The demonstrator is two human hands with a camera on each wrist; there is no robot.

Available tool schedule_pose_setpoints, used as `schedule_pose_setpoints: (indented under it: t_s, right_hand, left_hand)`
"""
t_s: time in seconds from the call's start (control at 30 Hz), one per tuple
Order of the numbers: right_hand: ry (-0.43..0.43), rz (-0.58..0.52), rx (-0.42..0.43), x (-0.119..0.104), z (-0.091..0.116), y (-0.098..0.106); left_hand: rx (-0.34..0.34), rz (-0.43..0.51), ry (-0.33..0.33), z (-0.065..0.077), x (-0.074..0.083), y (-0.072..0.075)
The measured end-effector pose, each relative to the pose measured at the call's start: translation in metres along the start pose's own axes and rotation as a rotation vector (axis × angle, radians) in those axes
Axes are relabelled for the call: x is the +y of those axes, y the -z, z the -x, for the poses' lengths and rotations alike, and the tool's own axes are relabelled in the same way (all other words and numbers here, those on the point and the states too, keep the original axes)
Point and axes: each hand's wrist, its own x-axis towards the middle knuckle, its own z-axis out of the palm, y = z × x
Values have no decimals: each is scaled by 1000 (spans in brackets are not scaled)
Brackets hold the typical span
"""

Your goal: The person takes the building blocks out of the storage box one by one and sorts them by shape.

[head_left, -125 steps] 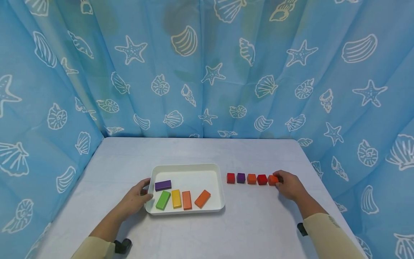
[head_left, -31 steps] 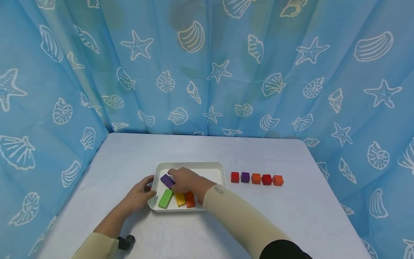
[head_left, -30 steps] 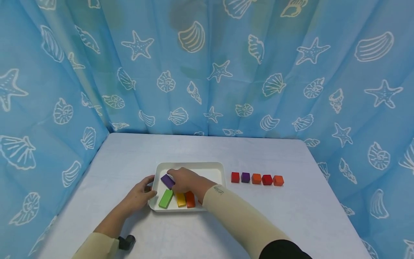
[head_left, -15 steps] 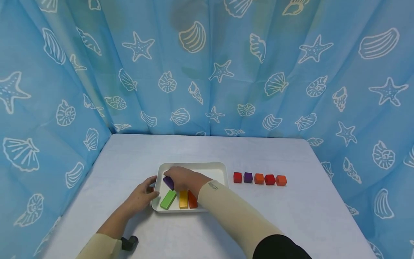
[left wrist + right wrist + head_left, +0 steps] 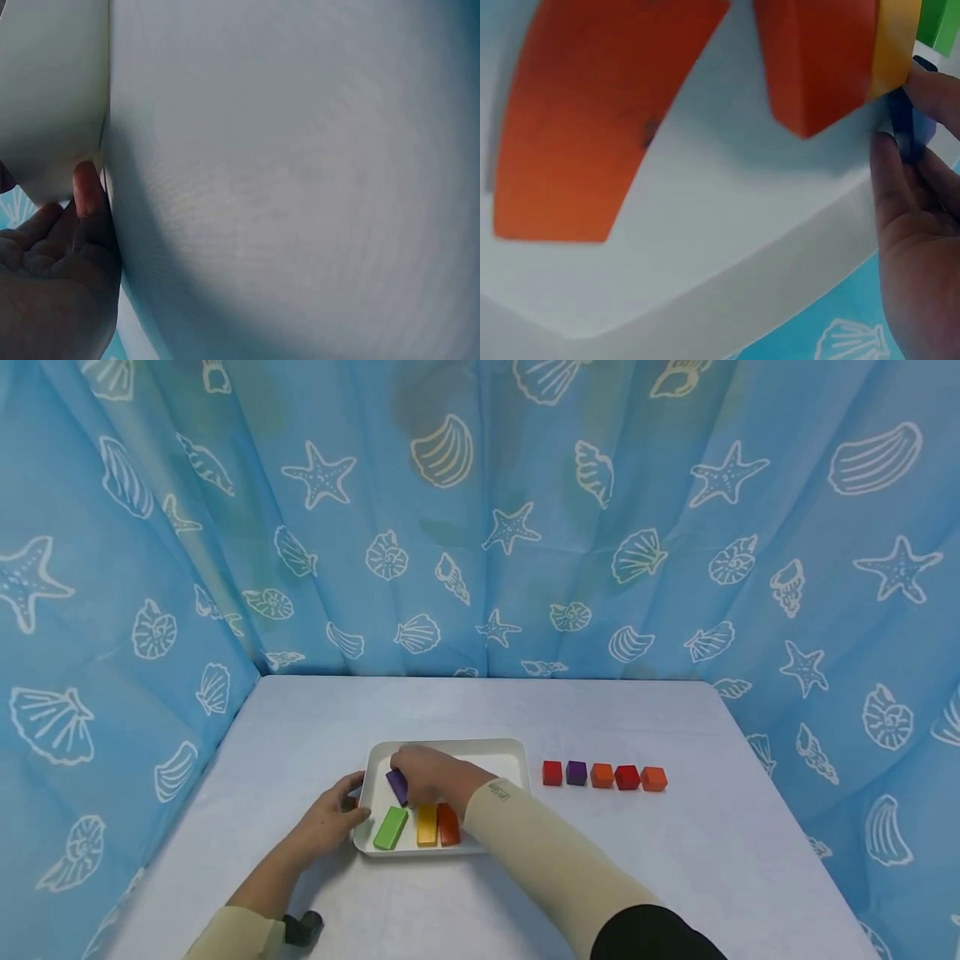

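A white tray (image 5: 491, 756) lies on the table, holding green (image 5: 391, 828), yellow (image 5: 427, 825) and orange (image 5: 448, 824) rectangular blocks. The left hand (image 5: 326, 822) grips the tray's left end, thumb at the rim. Its thumb (image 5: 88, 195) meets the tray's edge in the left wrist view. Inside the tray the right hand (image 5: 431, 774) pinches a purple block (image 5: 397, 786) between thumb and fingers, tilted behind the green one. Its dark side shows between the fingers in the right wrist view. A second orange block (image 5: 592, 127) fills that view's left side; the sleeve hides it from the head view.
Right of the tray stands a row of small cubes: red (image 5: 552, 773), purple (image 5: 576, 773), orange (image 5: 602, 776), red (image 5: 627, 777) and orange (image 5: 654, 779). A blue shell-patterned curtain (image 5: 480, 568) surrounds the white-covered table (image 5: 375, 706) at the back and sides.
The right hand has gone from the last orange cube into the tray and taken hold of the purple block, which has turned and shifted right. Yellow and orange blocks now stand closer together.
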Motion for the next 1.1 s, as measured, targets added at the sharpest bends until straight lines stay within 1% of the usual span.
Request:
schedule_pose_setpoints:
  t_s: [0.2,0.33,0.53,0.8,0.97,1.1]
  right_hand:
    - [22,34,43,16,5,14]
    - [25,44,79,34,16,19]
    - [-10,-7,133,60,43,27]
    - [-46,-69,201,91,78,38]
    - [-90,-113,230,109,99,38]
    - [-119,-133,252,124,119,34]
  left_hand:
    - [21,-22,-4,1,1,-1]
    - [27,-25,-2,1,1,-1]
    - [28,-30,5,1,1,-1]
    - [17,-31,-5,2,1,-1]
    - [16,-39,3,3,3,-3]
    - [17,-45,8,2,2,-3]
